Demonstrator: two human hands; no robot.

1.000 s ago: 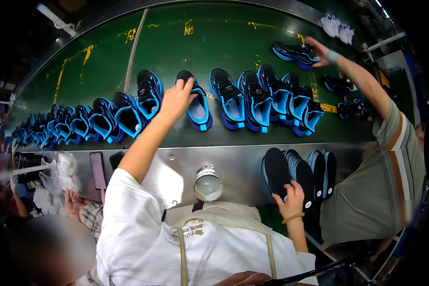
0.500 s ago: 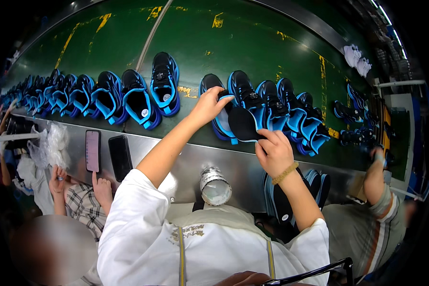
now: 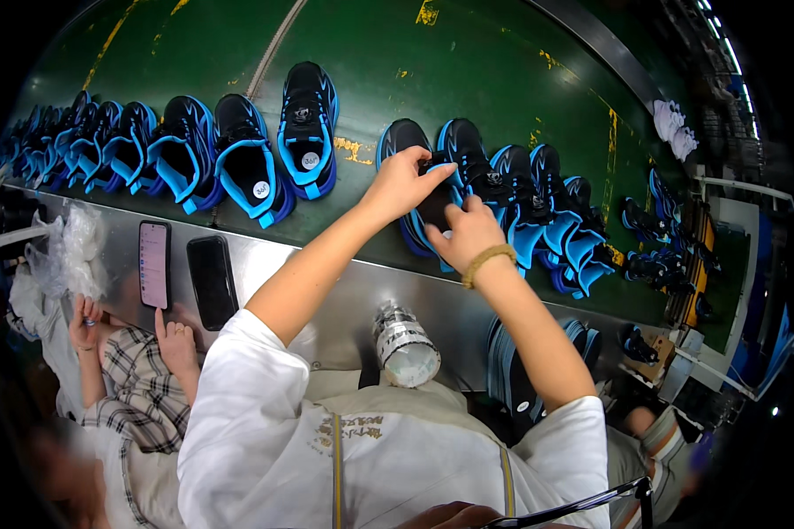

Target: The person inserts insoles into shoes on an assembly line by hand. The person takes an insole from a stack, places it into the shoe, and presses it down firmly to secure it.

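Note:
A black and blue sneaker [image 3: 403, 137] lies in front of me on the green belt, toe pointing away. My left hand [image 3: 406, 187] pinches its tongue and upper edge, holding the opening wide. Inside the shoe, a dark insole [image 3: 434, 212] lies mostly within the opening. My right hand [image 3: 469, 236] has its fingers curled at the heel end of that insole, over a pale round label. Its fingertips are partly hidden inside the shoe. More black and blue sneakers [image 3: 468, 145] stand close against the right side.
A row of similar sneakers [image 3: 238, 132] runs left along the belt [image 3: 362, 88]. On the metal ledge [image 3: 344, 291] lie two phones [image 3: 155, 264] and a tape-wrapped container [image 3: 406, 348]. Stacked insoles [image 3: 508, 361] sit below my right forearm. A co-worker's hand [image 3: 178, 346] is near the phones.
The insole has gone from outside the shoe into its opening, my right hand moving left and up with it. My left hand still holds the shoe. The person at right has lowered their arm.

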